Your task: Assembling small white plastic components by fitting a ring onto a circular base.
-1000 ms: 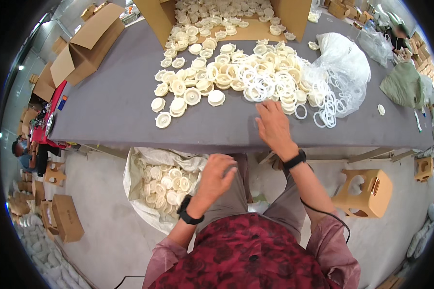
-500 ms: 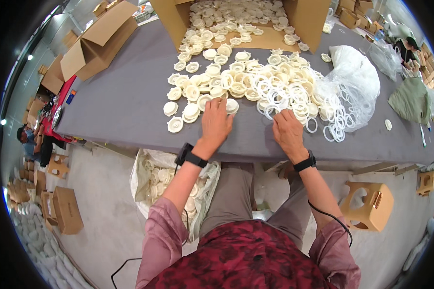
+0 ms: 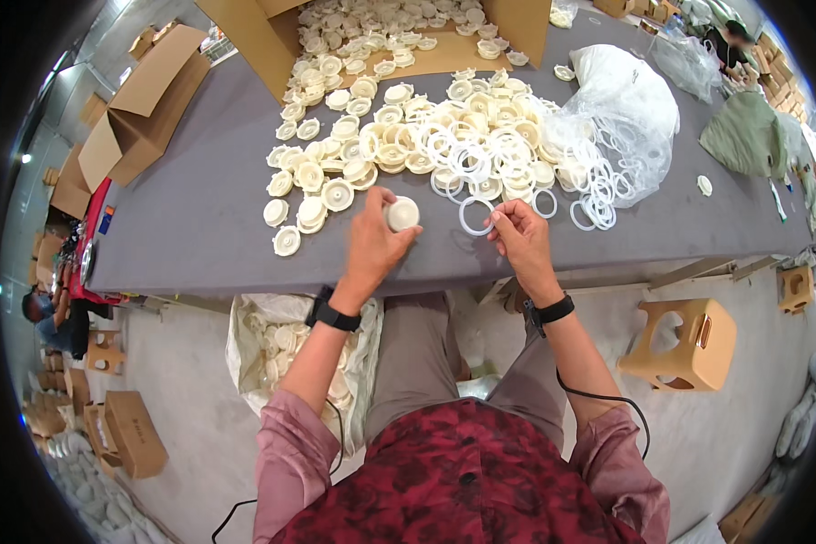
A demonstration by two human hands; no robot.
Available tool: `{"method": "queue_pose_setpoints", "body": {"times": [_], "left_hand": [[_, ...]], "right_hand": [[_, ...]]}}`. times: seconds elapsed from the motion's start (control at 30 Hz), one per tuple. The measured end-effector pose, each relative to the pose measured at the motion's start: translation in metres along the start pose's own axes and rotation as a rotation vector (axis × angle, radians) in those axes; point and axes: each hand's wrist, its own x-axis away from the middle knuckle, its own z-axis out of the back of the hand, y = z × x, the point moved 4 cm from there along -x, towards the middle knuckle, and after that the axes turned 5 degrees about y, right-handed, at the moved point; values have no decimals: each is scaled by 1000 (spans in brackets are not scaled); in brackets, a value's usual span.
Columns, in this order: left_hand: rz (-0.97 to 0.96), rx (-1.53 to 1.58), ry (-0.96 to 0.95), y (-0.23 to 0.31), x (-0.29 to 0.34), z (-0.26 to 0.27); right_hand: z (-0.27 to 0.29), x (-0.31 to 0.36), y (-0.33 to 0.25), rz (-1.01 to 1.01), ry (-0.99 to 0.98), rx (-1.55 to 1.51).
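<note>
A round cream plastic cap [image 3: 403, 213] is gripped between the thumb and fingers of my left hand [image 3: 374, 239], just above the grey tabletop near its front edge. To its right, my right hand [image 3: 522, 238] pinches a thin white sealing ring [image 3: 463, 218] by its right side. The cap and the ring are apart. Beyond my hands spreads a heap of cream caps [image 3: 393, 136], many lying flat or stacked. Loose white rings [image 3: 470, 156] lie over its right part, and more spill from a clear plastic bag [image 3: 621, 95].
An open cardboard box [image 3: 517, 32] with many caps stands at the back. Another carton [image 3: 145, 113] is at the left. Below the table edge sits a white sack [image 3: 245, 340] of caps; a tan stool [image 3: 689, 340] is at the right. Other people work at both far sides.
My left hand has lifted a cap off the heap and drawn it nearer. The right hand has picked up a ring from the pile. The whole view has shifted slightly.
</note>
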Motion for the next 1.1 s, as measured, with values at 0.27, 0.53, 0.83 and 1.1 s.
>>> {"method": "queue_pose_setpoints", "body": {"times": [0.27,0.53,0.83,1.1], "left_hand": [[501,920,-172,43,59,-43],[512,940,-205,46,80,-43],[580,1134,-223,50,100,-44],[573,1054,-210,40,110,-41]], "right_hand": [[-37,62,-38,920,94,791],[-33,96,-36,993,-64,804],[-22,98,-26,881,66,785],[-12,102,-32,895,175,851]]}}
